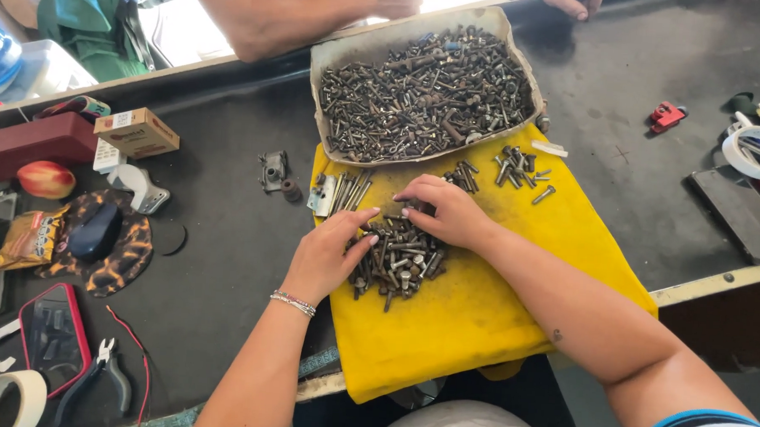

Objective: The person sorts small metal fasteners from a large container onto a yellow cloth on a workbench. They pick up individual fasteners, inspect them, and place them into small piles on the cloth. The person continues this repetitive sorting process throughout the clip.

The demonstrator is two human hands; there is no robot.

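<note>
black workbench (227, 250), yellow cloth (478, 309) on it, cardboard tray (335, 48) heaped with bolts at its far edge. mid-sort, i'd say: left hand (328, 254) and right hand (447, 212) lie open, fingers spread on the bolt pile (399, 260), gripping nothing as far as i can tell. next calls for pinching one bolt free.

Both forearms reach forward and converge. The left hand (326, 255) lies palm down, fingers extended rightward, a beaded bracelet at its wrist. The right hand (447, 212) is palm down, fingers curled leftward.
</note>
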